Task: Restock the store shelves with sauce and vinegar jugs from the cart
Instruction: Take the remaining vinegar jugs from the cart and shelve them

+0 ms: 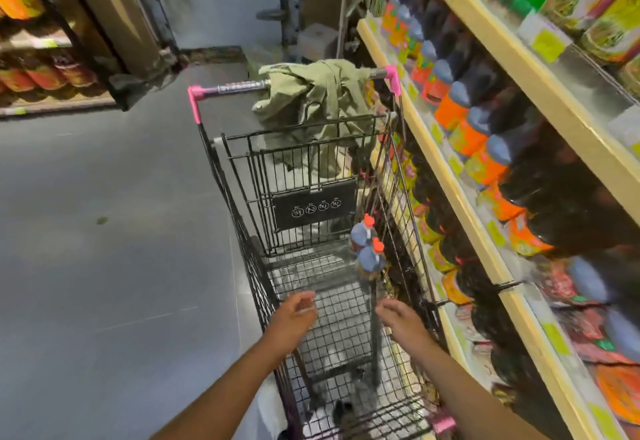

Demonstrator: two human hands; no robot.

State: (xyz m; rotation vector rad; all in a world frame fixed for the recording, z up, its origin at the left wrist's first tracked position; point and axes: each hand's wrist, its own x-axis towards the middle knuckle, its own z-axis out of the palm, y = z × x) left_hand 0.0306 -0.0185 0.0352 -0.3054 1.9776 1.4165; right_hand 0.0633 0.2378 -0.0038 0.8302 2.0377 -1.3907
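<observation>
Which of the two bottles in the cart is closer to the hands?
The front blue-shouldered, orange-capped bottle, just ahead of the right hand. Its twin stands behind it, nearer the black plastic flap.

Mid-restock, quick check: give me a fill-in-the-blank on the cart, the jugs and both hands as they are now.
1. The cart holds ___ jugs.
2. A ___ cloth hangs over the handle.
3. The left hand and right hand reach into the cart and hold ___.
4. The shelves beside the cart stand to the person's ___.

Missing words: two; green; nothing; right.
</observation>
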